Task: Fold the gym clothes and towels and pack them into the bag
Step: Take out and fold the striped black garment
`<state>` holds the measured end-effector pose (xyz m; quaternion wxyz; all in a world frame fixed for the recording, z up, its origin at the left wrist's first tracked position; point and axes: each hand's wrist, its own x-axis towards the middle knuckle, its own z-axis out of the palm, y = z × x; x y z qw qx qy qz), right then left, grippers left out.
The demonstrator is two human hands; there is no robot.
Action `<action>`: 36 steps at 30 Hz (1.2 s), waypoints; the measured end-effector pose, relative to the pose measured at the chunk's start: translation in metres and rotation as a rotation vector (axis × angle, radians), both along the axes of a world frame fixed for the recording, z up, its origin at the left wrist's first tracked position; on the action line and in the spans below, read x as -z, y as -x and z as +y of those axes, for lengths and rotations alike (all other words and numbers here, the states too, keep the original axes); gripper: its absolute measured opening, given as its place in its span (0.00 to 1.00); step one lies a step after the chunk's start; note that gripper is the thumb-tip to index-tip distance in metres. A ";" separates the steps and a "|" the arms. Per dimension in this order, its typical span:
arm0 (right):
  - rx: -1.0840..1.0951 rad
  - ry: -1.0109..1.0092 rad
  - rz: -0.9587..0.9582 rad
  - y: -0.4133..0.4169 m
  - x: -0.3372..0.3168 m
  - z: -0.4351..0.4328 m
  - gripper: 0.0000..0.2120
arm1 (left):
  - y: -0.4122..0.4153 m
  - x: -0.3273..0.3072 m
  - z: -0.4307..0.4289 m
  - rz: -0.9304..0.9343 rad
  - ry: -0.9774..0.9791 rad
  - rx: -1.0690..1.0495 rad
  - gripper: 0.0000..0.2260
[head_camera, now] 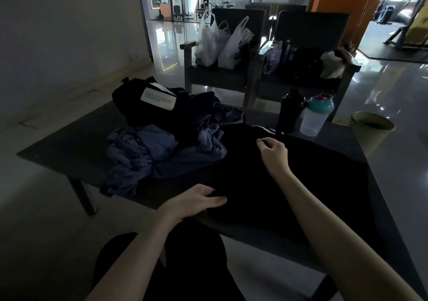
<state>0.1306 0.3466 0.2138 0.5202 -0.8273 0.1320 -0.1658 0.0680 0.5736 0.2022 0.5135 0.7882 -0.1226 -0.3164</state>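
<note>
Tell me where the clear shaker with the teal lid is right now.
Head view: the clear shaker stands near the table's far right edge, just right of the black bottle, beyond the right hand that pinches the black garment.

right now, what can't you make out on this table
All in the head view:
1. The black garment: too dark to tell its type, edges or folds.
2. The right hand: fingers curled at the garment, but darkness hides whether its grip holds cloth.
3. The bag: its opening is hidden by darkness and the blue clothes heaped in front.
4. The bag label: print too small and blurred to read.
</note>
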 end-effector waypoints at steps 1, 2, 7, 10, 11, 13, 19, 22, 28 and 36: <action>-0.045 0.071 0.041 -0.001 0.007 0.001 0.08 | -0.001 0.002 0.004 -0.030 -0.107 0.025 0.09; -0.092 0.163 0.094 -0.002 0.016 0.002 0.08 | -0.002 0.004 0.007 -0.079 -0.263 0.070 0.11; -0.231 0.397 0.326 0.011 0.058 -0.006 0.19 | -0.008 0.025 0.011 -0.017 -0.450 0.098 0.17; -0.312 0.545 0.497 0.028 0.076 -0.017 0.24 | -0.017 0.041 0.001 -0.066 -0.419 -0.090 0.14; -0.290 0.628 0.499 0.034 0.081 -0.019 0.24 | -0.021 0.048 -0.003 -0.148 -0.461 -0.157 0.11; -0.227 0.731 0.461 0.041 0.084 -0.021 0.22 | -0.026 0.061 -0.010 -0.281 -0.561 -0.227 0.12; -0.223 0.665 0.433 0.044 0.082 -0.028 0.25 | -0.028 0.071 -0.042 -0.429 -0.626 -0.187 0.06; -0.248 0.655 0.428 0.046 0.083 -0.027 0.31 | -0.028 0.072 -0.057 -0.425 -0.666 -0.187 0.07; -0.258 0.647 0.388 0.047 0.087 -0.029 0.32 | -0.034 0.066 -0.062 -0.291 -0.619 -0.222 0.06; -0.002 0.602 0.202 0.051 0.090 -0.030 0.24 | -0.063 0.047 -0.035 -0.040 -0.357 -0.429 0.16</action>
